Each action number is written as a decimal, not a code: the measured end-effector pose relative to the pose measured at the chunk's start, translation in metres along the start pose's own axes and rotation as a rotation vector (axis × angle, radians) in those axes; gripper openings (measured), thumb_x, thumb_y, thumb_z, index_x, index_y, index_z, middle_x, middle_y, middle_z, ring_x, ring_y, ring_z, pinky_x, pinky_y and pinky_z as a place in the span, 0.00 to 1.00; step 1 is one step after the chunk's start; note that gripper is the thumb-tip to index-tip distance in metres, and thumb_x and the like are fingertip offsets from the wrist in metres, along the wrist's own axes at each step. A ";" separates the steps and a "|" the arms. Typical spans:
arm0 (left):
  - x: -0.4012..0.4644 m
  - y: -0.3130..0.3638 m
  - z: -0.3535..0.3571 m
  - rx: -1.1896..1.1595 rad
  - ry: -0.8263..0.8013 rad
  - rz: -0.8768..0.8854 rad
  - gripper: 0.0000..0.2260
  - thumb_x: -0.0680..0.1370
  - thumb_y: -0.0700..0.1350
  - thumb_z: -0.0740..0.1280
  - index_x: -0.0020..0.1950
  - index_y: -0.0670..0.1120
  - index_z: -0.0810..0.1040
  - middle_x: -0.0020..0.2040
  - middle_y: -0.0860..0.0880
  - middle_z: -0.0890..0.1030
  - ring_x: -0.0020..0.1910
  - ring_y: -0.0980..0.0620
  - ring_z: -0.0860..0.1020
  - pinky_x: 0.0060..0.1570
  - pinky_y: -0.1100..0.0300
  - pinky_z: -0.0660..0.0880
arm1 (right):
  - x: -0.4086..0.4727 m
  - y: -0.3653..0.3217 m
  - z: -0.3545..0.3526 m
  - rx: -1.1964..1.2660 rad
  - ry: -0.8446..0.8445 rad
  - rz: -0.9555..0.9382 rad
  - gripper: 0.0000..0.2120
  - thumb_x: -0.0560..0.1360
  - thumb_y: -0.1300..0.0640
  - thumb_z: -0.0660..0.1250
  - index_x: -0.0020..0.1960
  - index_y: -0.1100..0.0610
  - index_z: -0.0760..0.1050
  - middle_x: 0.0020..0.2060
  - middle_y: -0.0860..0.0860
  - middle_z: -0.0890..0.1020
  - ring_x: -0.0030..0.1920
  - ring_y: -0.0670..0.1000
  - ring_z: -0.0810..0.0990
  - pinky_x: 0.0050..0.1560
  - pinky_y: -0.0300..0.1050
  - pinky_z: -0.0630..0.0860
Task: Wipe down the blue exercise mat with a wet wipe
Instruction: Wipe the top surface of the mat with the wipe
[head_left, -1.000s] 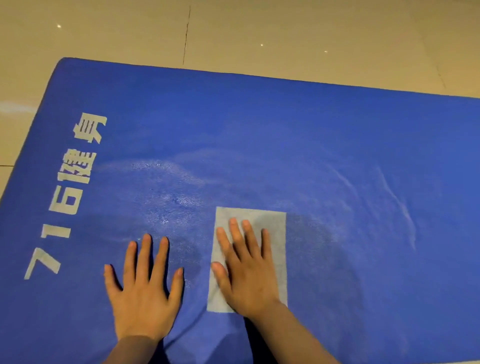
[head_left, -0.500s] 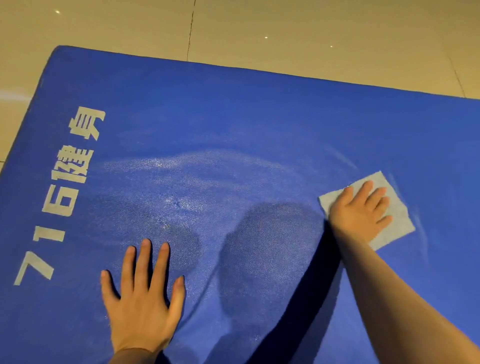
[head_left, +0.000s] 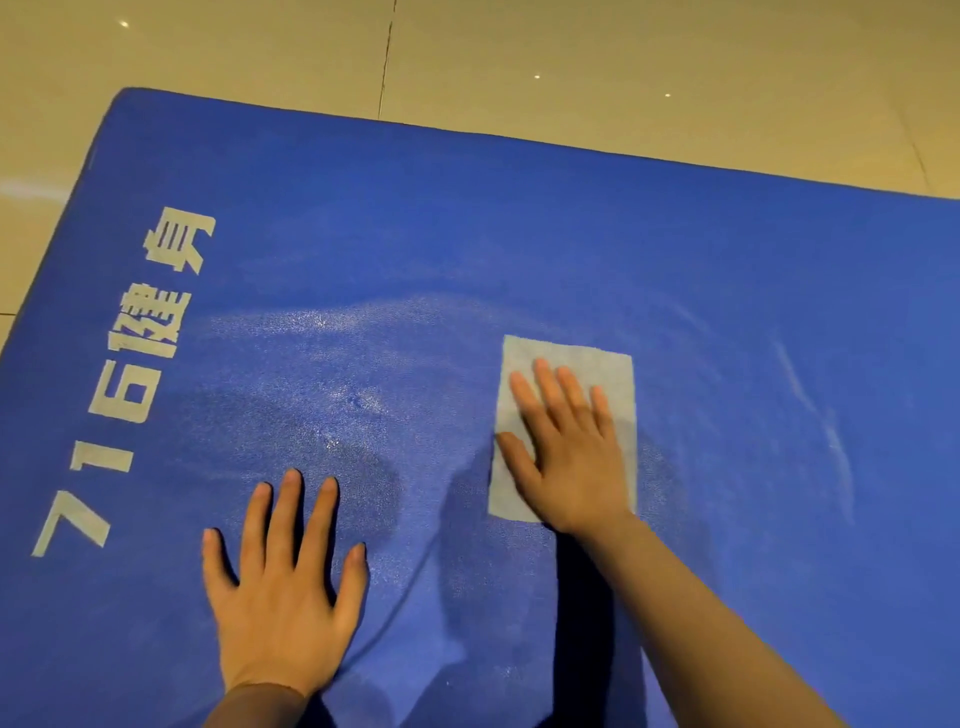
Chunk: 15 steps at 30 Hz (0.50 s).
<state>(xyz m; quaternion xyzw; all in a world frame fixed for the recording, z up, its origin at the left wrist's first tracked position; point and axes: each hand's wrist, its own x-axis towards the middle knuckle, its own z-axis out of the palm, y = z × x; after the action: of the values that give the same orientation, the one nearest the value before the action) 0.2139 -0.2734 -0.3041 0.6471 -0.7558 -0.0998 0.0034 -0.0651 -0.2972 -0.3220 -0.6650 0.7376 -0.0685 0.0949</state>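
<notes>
— Where's the wet wipe (head_left: 569, 364) right now?

— Flat under my right hand (head_left: 569, 462), spread as a pale rectangle near the middle of the blue exercise mat (head_left: 519, 234). My fingers are straight and fanned across it, palm pressing down. I'm not pinching it or bunching it, just holding it by pressure

— And your other hand?

— My left hand (head_left: 283, 597) lies flat on the mat nearer to me, fingers splayed and relaxed, holding nothing. I'd say it's there to brace me and keep the mat from sliding on the tiled floor (head_left: 623, 62)

— How does the wipe handle?

— It looks thin, limp and very light, so I judge it will wrinkle or roll up if I push from one edge. Best to keep the whole palm over its centre and let my fingertips pin the leading edge, dragging it along rather than gripping it

— And the mat itself?

— It looks like soft foam with a fine grainy texture, so I expect some drag against the wipe. There are pale shiny streaks around my hands that look like damp patches; the far strip and the white printed lettering (head_left: 140, 374) on the left look drier, so I judge those remain to be done
</notes>
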 end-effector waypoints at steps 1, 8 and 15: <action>0.000 0.000 0.000 -0.004 0.009 0.002 0.34 0.81 0.65 0.42 0.73 0.47 0.72 0.75 0.42 0.68 0.75 0.41 0.62 0.70 0.33 0.52 | -0.011 0.022 -0.008 -0.003 -0.005 0.132 0.31 0.79 0.37 0.48 0.78 0.48 0.60 0.78 0.49 0.58 0.78 0.53 0.54 0.76 0.56 0.46; 0.000 0.002 0.001 -0.011 0.049 0.004 0.32 0.81 0.63 0.44 0.73 0.46 0.73 0.74 0.41 0.69 0.75 0.39 0.63 0.70 0.33 0.51 | -0.076 0.071 -0.033 0.027 0.075 0.941 0.37 0.75 0.38 0.38 0.80 0.53 0.54 0.79 0.54 0.54 0.78 0.57 0.51 0.74 0.63 0.47; -0.001 0.000 0.003 0.014 0.119 0.027 0.27 0.78 0.56 0.54 0.73 0.45 0.73 0.73 0.40 0.70 0.75 0.39 0.63 0.69 0.31 0.53 | -0.050 -0.083 0.013 -0.014 0.076 0.485 0.30 0.79 0.45 0.51 0.75 0.59 0.66 0.74 0.61 0.66 0.73 0.63 0.65 0.71 0.66 0.54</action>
<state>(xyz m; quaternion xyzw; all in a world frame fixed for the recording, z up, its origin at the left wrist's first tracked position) 0.2134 -0.2721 -0.3074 0.6416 -0.7637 -0.0558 0.0451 0.0235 -0.2564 -0.3137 -0.4660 0.8792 -0.0638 0.0763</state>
